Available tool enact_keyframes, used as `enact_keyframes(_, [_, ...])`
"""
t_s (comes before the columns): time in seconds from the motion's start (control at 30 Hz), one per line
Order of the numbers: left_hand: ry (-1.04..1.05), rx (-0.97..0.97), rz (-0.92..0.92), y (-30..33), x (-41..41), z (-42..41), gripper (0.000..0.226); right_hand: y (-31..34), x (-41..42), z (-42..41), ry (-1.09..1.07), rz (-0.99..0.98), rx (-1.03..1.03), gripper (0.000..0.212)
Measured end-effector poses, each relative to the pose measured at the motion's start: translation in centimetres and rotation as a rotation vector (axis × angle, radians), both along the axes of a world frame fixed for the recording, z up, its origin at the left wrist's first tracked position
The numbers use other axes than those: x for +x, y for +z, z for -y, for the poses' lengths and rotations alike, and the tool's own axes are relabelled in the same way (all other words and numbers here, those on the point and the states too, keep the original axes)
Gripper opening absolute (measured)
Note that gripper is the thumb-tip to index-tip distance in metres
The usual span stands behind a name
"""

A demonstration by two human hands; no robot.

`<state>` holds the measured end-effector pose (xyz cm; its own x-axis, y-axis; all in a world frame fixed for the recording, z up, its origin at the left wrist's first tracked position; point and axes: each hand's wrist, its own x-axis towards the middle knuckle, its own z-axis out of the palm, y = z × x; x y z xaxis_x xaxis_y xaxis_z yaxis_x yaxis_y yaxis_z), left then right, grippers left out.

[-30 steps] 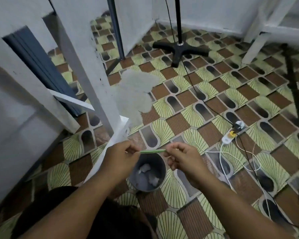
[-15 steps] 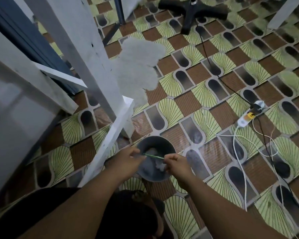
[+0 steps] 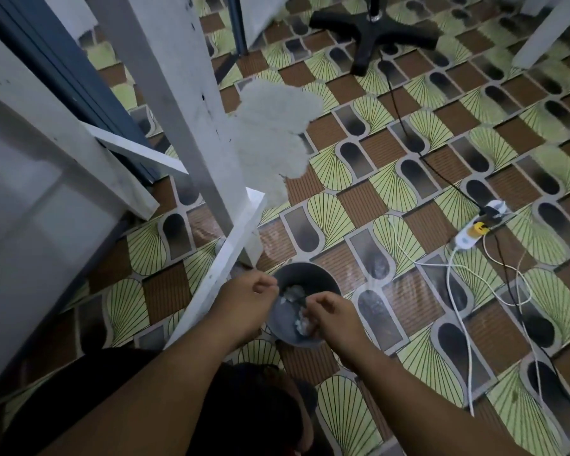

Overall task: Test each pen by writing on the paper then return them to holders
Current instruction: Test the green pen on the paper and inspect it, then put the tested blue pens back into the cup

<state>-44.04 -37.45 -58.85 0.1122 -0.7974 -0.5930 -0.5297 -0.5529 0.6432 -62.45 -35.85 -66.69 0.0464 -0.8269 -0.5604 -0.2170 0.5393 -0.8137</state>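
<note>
Patterned green-and-brown floor tiles [image 3: 326, 218] run under both your hands, w/ a white table leg [image 3: 185, 103] beyond your left hand [image 3: 244, 304] and a power strip [image 3: 468, 236] w/ cords well off past your right hand [image 3: 334, 315]. Between the hands sits a dark round bin [image 3: 305, 274] holding crumpled white scraps; both hands hover over it w/ fingers curled, and whether they pinch anything can't be told. Vs 0.5 s ago, the thin green pen stretched between your fingertips no longer shows, and the hands sit lower over the bin.
</note>
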Motion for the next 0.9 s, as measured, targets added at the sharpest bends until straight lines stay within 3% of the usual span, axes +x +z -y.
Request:
enact_keyframes(0.23, [0.029, -0.34, 0.032, 9.1, -0.5, -0.9, 0.01, 11.7, 2.1, 1.2, 0.04, 0.117, -0.377, 0.016])
enact_keyframes(0.57, [0.192, -0.981, 0.164, 31.6, 4.0, -10.2, 0.01, 35.7, 8.3, -2.1, 0.242, 0.334, -1.004, 0.013])
enact_keyframes(0.73, [0.262, -1.149, 0.298, 40.4, 7.6, -17.2, 0.009, 44.5, 13.4, -6.3, 0.366, 0.401, -1.225, 0.015])
enact_keyframes(0.9, [0.405, -1.199, 0.4, 46.3, 13.1, -24.1, 0.009, 51.1, 21.0, -10.8, 0.549, 0.461, -1.269, 0.016])
